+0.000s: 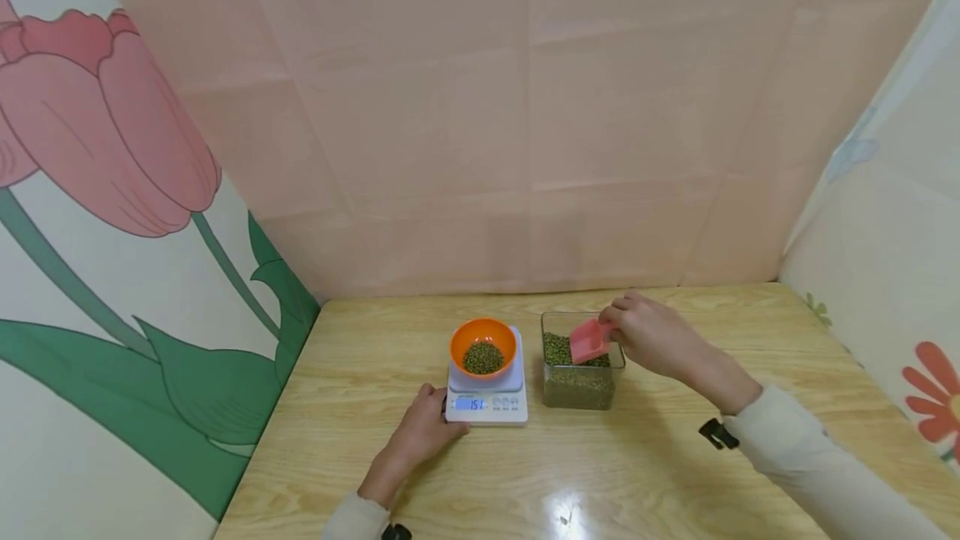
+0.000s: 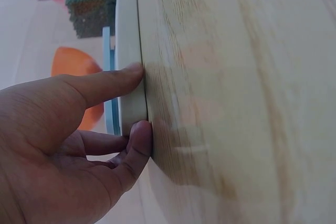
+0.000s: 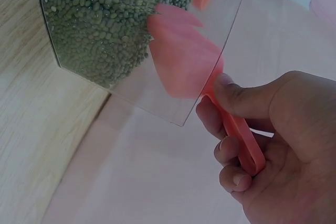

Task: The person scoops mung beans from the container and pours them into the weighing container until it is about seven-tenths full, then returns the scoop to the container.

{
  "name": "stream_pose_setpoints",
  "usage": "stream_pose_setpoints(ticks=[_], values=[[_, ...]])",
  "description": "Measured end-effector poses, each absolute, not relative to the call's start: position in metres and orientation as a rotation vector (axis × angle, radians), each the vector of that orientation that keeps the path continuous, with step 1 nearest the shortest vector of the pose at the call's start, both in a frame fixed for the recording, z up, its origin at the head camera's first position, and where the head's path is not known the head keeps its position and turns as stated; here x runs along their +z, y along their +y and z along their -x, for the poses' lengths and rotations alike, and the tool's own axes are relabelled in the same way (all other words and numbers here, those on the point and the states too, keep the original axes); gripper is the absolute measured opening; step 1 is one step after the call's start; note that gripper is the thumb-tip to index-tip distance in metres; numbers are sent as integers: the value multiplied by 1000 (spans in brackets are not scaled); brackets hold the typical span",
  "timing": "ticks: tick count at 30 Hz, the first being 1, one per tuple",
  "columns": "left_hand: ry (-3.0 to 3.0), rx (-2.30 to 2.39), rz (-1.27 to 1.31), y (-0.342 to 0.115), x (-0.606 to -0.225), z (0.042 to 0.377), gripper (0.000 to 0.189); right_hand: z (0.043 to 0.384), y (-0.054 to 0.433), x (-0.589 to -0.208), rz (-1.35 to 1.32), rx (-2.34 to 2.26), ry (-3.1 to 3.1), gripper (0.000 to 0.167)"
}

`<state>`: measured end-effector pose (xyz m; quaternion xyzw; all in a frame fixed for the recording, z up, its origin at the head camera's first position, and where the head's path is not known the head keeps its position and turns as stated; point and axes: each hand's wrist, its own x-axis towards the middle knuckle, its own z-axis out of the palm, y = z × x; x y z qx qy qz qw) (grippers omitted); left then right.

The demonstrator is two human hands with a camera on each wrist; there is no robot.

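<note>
A white kitchen scale stands on the table with its display lit, reading what looks like 151. On its platform sits an orange bowl with green mung beans in the bottom. My left hand grips the scale's near left corner, thumb along the front side and fingers around the left. To the right, a clear square container holds more mung beans. My right hand holds a pink scoop by its handle, the scoop's front end down among the container's beans.
The wooden table ends at a pink-beige backdrop behind. A wall with large printed tulips borders it on the left, and a flower-printed wall on the right. The bowl and container stand close together.
</note>
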<state>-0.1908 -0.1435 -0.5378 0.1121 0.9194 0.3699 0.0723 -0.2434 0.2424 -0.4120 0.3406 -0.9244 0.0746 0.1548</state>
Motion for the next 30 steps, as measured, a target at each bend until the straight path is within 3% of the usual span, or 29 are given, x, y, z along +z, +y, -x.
stream_pose_setpoints(ticks=[30], values=[[2787, 1073, -345, -143, -538, 192, 52, 242, 226, -421, -940, 275, -2721, 15]])
